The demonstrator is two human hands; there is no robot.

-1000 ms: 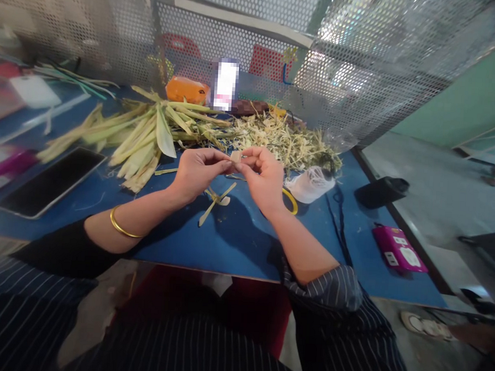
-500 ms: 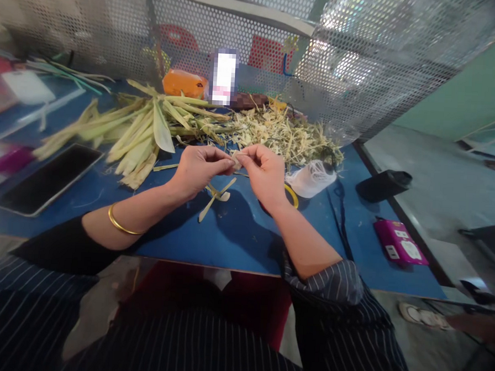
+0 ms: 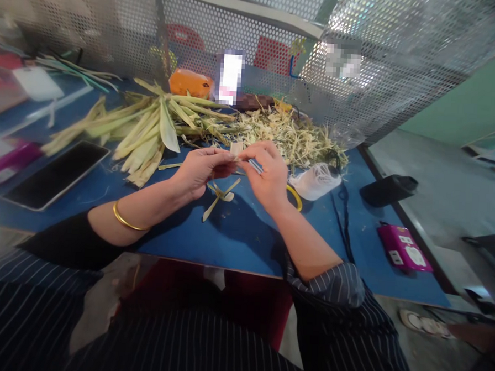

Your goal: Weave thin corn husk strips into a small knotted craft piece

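Observation:
My left hand (image 3: 202,169) and my right hand (image 3: 267,172) meet over the blue table, fingertips pinched together. Between them is a small pale strip of corn husk (image 3: 236,148), its upper end showing above the fingers and the rest hidden. Below the hands lies a small crossed piece of husk strips (image 3: 220,196). Just beyond them, to the left, spreads a bundle of long green-yellow husks (image 3: 144,138). A heap of shredded husk (image 3: 283,133) lies behind my right hand. Beside that hand are a spool of white thread (image 3: 317,182) and a yellow ring (image 3: 295,197).
A dark flat tablet or phone (image 3: 57,174) lies to the left. On the right are a black cylinder (image 3: 388,190) and a purple packet (image 3: 404,248). An orange packet (image 3: 190,84) stands at the back before a perforated metal screen (image 3: 239,19). Black cords (image 3: 344,215) lie beside the thread.
The view has shifted slightly, moving things a little right. My right fingers have opened out a bit from the pinch, and more of the husk strip shows above the fingertips.

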